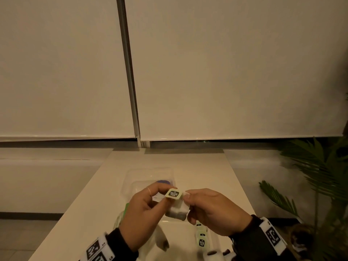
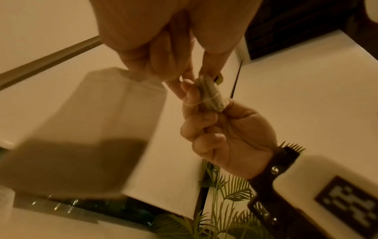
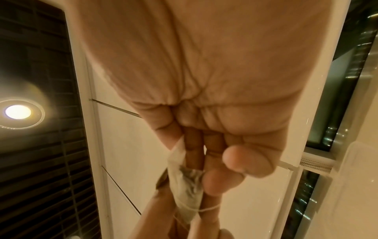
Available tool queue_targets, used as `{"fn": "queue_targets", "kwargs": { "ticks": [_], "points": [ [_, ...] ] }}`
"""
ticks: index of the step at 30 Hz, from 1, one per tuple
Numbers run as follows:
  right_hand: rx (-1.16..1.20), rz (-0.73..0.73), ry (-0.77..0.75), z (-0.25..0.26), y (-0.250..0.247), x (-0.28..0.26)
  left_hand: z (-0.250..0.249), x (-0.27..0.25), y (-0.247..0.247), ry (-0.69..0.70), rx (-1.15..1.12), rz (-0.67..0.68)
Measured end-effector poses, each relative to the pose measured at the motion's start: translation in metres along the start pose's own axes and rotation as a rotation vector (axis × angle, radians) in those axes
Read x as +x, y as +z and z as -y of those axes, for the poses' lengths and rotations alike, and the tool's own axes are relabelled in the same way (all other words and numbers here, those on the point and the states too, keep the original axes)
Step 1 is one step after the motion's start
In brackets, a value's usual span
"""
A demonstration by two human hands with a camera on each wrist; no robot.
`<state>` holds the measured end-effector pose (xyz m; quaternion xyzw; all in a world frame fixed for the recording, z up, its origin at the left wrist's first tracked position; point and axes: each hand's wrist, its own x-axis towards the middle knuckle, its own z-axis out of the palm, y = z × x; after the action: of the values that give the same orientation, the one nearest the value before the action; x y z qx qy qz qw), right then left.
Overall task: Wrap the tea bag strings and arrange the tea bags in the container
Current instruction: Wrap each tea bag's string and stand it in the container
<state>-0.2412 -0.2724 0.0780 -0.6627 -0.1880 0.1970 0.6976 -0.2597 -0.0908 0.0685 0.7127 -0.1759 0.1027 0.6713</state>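
Both hands clenched on one tea bag [image 1: 178,208]: right hand [image 1: 212,211] pinches the bag at 3 o'clock, left hand [image 1: 143,210] pinches its tag [image 1: 173,194] at 9, bag hanging upright between.

Two hands [image 1: 143,210] [image 1: 212,211], one clear container [image 1: 130,178] (tea bags [image 1: 178,208] too hidden to count).

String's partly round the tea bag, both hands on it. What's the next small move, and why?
Probably one more turn: the left hand carries the tag round the tea bag while the right hand pinches it. The string shows a couple of loops and still crosses a finger.
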Motion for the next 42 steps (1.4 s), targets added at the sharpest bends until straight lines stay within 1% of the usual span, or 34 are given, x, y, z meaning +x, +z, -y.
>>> {"fn": "queue_targets", "kwargs": {
  "ticks": [4,8,11,12,14,19,23,25,28,31,34,38,42],
  "points": [
    [-0.003,0.008,-0.002,-0.003,0.000,0.000,-0.001,-0.005,0.001,0.037,-0.010,0.000],
    [-0.005,-0.001,0.002,-0.002,0.000,0.000,-0.010,-0.002,0.000,0.101,0.091,0.015],
    [-0.045,-0.020,-0.003,-0.001,-0.002,-0.001,-0.010,-0.002,-0.006,0.206,0.211,0.019],
    [-0.051,-0.023,-0.001,-0.001,-0.003,-0.001,-0.012,-0.002,-0.007,0.221,0.213,0.017],
    [-0.037,-0.018,-0.006,0.000,-0.003,0.000,-0.018,-0.004,-0.006,0.212,0.191,0.014],
    [-0.065,-0.007,-0.046,0.001,0.000,0.000,-0.020,-0.001,0.001,0.143,0.244,-0.063],
    [-0.130,-0.025,-0.028,0.001,-0.004,-0.002,-0.025,0.001,0.003,0.002,0.105,-0.042],
    [-0.150,-0.025,-0.017,0.000,-0.008,-0.003,-0.028,0.000,0.005,-0.036,0.064,-0.018],
    [-0.130,-0.003,-0.017,0.003,-0.008,-0.006,-0.033,0.002,0.005,-0.047,0.012,-0.007],
    [-0.119,0.028,-0.051,0.006,-0.008,-0.008,-0.035,0.003,0.004,-0.055,-0.019,-0.006],
    [-0.095,0.020,-0.076,0.006,-0.006,-0.009,-0.039,0.005,0.000,-0.083,-0.093,-0.008],
    [-0.153,0.000,-0.085,0.001,-0.009,-0.005,-0.037,0.008,-0.008,-0.081,-0.068,0.015],
    [-0.128,0.015,-0.081,0.003,-0.009,-0.006,-0.038,0.009,-0.011,-0.079,-0.074,0.016]
  ]
}}
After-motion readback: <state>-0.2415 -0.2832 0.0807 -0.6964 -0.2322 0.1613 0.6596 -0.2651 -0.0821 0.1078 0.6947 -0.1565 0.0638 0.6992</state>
